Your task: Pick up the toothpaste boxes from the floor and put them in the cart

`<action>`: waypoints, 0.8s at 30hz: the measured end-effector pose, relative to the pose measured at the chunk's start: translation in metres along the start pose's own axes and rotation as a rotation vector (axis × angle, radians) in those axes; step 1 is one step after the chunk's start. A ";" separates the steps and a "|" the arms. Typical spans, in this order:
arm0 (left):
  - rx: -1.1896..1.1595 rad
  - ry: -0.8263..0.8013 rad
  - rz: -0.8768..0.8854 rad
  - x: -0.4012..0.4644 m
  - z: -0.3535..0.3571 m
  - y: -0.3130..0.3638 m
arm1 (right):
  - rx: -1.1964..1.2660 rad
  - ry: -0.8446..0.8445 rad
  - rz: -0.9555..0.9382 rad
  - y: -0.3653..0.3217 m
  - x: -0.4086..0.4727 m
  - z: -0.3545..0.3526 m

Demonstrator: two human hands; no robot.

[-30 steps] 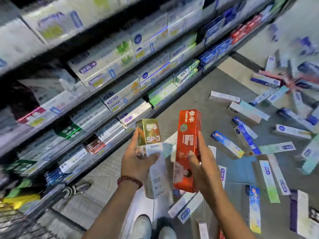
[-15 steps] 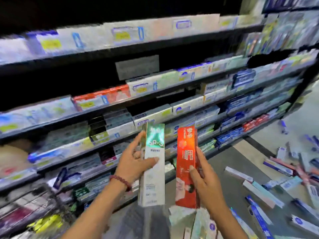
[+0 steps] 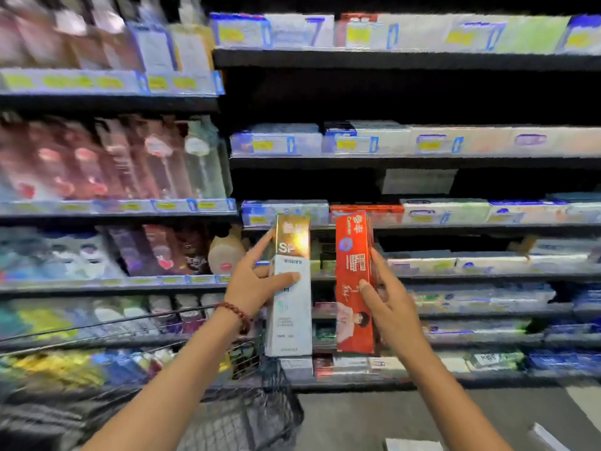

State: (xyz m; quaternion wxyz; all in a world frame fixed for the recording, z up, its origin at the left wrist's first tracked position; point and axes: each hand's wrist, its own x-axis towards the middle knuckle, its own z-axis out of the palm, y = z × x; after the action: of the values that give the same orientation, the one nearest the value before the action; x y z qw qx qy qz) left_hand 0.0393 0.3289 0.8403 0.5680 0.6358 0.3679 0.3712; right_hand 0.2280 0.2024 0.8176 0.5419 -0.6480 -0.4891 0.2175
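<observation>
Boxes are up off the floor — the left hand is clamped on the gold-and-white box, the right hand on the red box, both upright, above and right of the cart. Carrying step, I judge; next, swing both down-left over the cart's basket — then let go.

The white toothpaste box with the gold top stands upright in the air, held at its middle. Just beside it, on its right and not touching, the red toothpaste box is also upright, slightly tilted. The wire cart is below them, to the left.
</observation>
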 end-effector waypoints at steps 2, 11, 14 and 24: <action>0.018 0.047 0.025 -0.012 -0.038 0.002 | 0.025 -0.048 -0.010 -0.017 0.001 0.034; 0.087 0.265 0.009 -0.095 -0.221 0.003 | 0.091 -0.275 -0.031 -0.080 -0.032 0.193; 0.116 0.318 -0.053 -0.122 -0.282 -0.008 | 0.053 -0.288 -0.024 -0.097 -0.048 0.243; 0.075 0.381 -0.163 -0.196 -0.386 -0.072 | -0.074 -0.411 0.012 -0.095 -0.112 0.360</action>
State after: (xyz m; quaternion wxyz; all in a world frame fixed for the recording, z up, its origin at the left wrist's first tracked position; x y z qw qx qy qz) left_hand -0.3959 0.3340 0.7884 0.4921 0.5431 0.5323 0.4236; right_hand -0.1500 0.2749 0.7622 0.4055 -0.6122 -0.5931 0.3301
